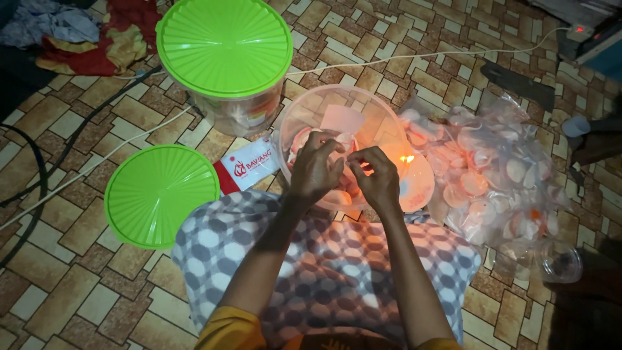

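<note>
My left hand [315, 170] and my right hand [378, 178] meet over a clear plastic tub [304, 113] that stands on the floor in front of my knees. Both pinch a small clear plastic bag [345, 144] holding pale round chips. More of these chips lie inside the tub. A small flame [406, 158] burns just right of my right hand, on a pale round dish [420, 188]. A checked grey and white cloth [324, 259] covers my lap.
A heap of filled small clear bags [499, 175] lies to the right. A clear container with a green lid [223, 45] stands at the back, a loose green lid [159, 194] lies at left. A red-and-white packet [246, 165], cables and cloths sit on the patterned tile floor.
</note>
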